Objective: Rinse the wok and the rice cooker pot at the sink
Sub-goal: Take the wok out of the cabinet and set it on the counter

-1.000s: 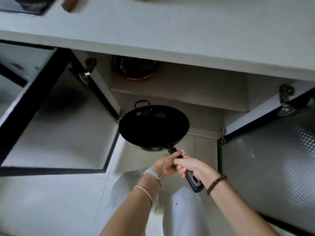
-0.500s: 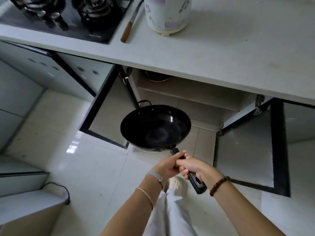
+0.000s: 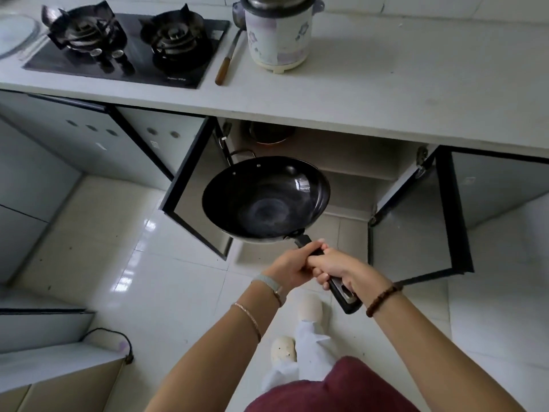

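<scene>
The person stands facing the open lower cupboard and holds a round black metal wok out in the air. Its bowl faces up, over the pale glossy tiled floor and below the front edge of the white stone table. Both hands are on the wok's long black handle. The left hand is wrapped round it nearer the bowl. The right hand is curled round it just behind, and the two hands touch. The handle's far end pokes out past the right wrist, which wears a dark beaded bracelet.

Up on the table, well apart from the wok, a white flower-printed rice cooker stands upright with a metal top. Whether its inner pot sits inside I cannot tell. Just to the cooker's left lies a long utensil with a wooden handle, between the cooker and a black glass two-burner gas hob. A clear round glass lid rests at the hob's far left.

The cupboard's two dark-framed frosted doors are swung wide, the left door beside the wok and the right door further off. On the upper shelf inside sits a dark metal pot, half hidden under the table's edge.
</scene>
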A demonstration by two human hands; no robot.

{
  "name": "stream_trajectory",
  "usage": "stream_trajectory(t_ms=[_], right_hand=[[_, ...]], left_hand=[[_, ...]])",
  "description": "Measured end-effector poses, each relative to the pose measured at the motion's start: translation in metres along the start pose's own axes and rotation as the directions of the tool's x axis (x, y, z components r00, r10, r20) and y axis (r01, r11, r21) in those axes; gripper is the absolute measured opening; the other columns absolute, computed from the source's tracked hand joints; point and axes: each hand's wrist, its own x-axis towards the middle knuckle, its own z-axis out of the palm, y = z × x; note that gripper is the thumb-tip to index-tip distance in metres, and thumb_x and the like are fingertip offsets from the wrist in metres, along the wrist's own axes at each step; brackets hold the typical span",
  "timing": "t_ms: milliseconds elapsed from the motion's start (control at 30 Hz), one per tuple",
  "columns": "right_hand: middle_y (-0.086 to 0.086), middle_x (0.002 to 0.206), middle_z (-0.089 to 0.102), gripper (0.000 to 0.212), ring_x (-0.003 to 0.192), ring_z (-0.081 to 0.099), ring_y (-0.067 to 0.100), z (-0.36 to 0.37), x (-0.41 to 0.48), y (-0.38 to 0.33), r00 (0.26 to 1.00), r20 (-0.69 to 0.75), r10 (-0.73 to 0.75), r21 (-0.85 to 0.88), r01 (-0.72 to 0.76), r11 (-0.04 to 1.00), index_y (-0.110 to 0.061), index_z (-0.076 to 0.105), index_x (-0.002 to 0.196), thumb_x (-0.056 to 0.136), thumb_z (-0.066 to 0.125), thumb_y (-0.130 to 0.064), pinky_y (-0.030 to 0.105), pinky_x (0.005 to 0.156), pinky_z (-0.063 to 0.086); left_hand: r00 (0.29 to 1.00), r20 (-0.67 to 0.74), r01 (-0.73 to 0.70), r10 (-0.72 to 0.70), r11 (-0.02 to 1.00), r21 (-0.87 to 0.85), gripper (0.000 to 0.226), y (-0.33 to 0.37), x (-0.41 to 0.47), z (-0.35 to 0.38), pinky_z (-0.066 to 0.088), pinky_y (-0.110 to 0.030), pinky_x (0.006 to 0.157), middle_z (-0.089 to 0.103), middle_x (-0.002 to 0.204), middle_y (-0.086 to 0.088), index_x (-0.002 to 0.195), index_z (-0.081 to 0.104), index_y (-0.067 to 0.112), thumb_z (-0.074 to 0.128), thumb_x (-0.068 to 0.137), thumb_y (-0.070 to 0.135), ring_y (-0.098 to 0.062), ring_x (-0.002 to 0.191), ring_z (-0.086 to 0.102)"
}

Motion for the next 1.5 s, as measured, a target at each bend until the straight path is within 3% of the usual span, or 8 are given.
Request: stream_trajectory(t_ms=[100, 233, 367, 700, 967, 1200, 1400, 1500], right_hand=[[-0.002, 0.052, 0.035, 0.029, 0.031, 0.03, 0.003, 0.002, -0.024, 0.001, 0.999, -0.017, -0.045, 0.002, 0.045, 0.999, -0.016, 0.036, 0.117, 0.09, 0.041, -0.008, 0.015, 0.035, 0.03], [-0.003, 0.048, 0.038, 0.033, 0.032, 0.031, 0.005, 0.0, -0.045, 0.002, 0.992, -0.043, -0.117, 0.022, 0.118, 0.993, -0.018, 0.035, 0.119, 0.088, 0.044, -0.01, 0.017, 0.036, 0.032], [-0.002, 0.048, 0.038, 0.005, 0.033, 0.032, 0.007, -0.008, -0.067, -0.003, 0.972, -0.106, -0.211, 0.066, 0.218, 0.974, -0.013, 0.046, 0.09, 0.086, 0.046, -0.009, 0.019, 0.039, 0.033], [-0.001, 0.046, 0.038, 0.017, 0.032, 0.032, 0.008, -0.087, -0.08, -0.051, 0.912, -0.285, -0.296, 0.104, 0.336, 0.936, -0.011, 0.046, 0.071, 0.087, 0.048, -0.008, 0.019, 0.038, 0.033], [0.001, 0.052, 0.042, 0.006, 0.038, 0.034, 0.01, -0.175, -0.052, -0.1, 0.89, -0.355, -0.286, 0.183, 0.366, 0.912, -0.009, 0.056, 0.089, 0.089, 0.052, -0.012, 0.025, 0.043, 0.037], [0.0, 0.051, 0.04, 0.009, 0.034, 0.034, 0.008, -0.226, -0.026, -0.145, 0.905, -0.336, -0.262, 0.279, 0.361, 0.89, -0.008, 0.049, 0.08, 0.089, 0.051, -0.009, 0.021, 0.039, 0.035], [0.0, 0.051, 0.04, 0.012, 0.033, 0.033, 0.007, -0.257, 0.005, -0.186, 0.902, -0.357, -0.244, 0.298, 0.357, 0.885, -0.007, 0.055, 0.098, 0.088, 0.048, -0.007, 0.02, 0.039, 0.035], [0.001, 0.051, 0.041, 0.005, 0.035, 0.035, 0.008, -0.275, 0.02, -0.204, 0.904, -0.365, -0.222, 0.305, 0.341, 0.889, -0.006, 0.053, 0.09, 0.088, 0.049, -0.006, 0.021, 0.04, 0.035]], left_hand=[[0.997, 0.038, -0.068, 0.066, 0.997, 0.036, 0.027, -0.003, -0.015, 0.004, 0.048, -0.019, 0.049, 0.059, 0.058, 0.001, 0.076, 0.056, 0.013, 0.049, 0.1, 0.024, -0.009, 0.046, 0.054], [0.988, 0.097, -0.127, 0.119, 0.988, 0.084, 0.025, 0.003, -0.032, 0.014, 0.046, -0.021, 0.042, 0.058, 0.057, -0.001, 0.076, 0.058, 0.011, 0.055, 0.097, 0.023, -0.012, 0.039, 0.048], [0.971, 0.158, -0.209, 0.182, 0.962, 0.175, 0.025, 0.016, -0.041, 0.033, 0.047, -0.022, 0.046, 0.061, 0.06, -0.002, 0.072, 0.061, 0.01, 0.06, 0.094, 0.02, -0.014, 0.045, 0.051], [0.939, 0.266, -0.288, 0.217, 0.918, 0.272, 0.023, 0.074, -0.005, 0.122, 0.046, -0.021, 0.042, 0.061, 0.055, 0.0, 0.075, 0.057, 0.006, 0.058, 0.096, 0.017, -0.012, 0.04, 0.055], [0.946, 0.286, -0.256, 0.153, 0.893, 0.369, 0.032, 0.133, 0.056, 0.196, 0.045, -0.027, 0.046, 0.058, 0.063, -0.005, 0.063, 0.067, 0.015, 0.063, 0.092, 0.024, -0.021, 0.053, 0.044], [0.947, 0.293, -0.259, 0.132, 0.853, 0.453, 0.025, 0.183, 0.099, 0.234, 0.042, -0.022, 0.039, 0.058, 0.061, -0.004, 0.074, 0.06, 0.01, 0.058, 0.096, 0.022, -0.014, 0.037, 0.044], [0.955, 0.278, -0.232, 0.107, 0.853, 0.468, 0.023, 0.226, 0.141, 0.251, 0.041, -0.025, 0.045, 0.059, 0.057, -0.003, 0.077, 0.059, 0.008, 0.056, 0.097, 0.019, -0.017, 0.046, 0.044], [0.958, 0.275, -0.205, 0.079, 0.859, 0.469, 0.021, 0.246, 0.164, 0.261, 0.043, -0.025, 0.044, 0.06, 0.06, -0.003, 0.079, 0.059, 0.008, 0.057, 0.097, 0.019, -0.015, 0.045, 0.048]])
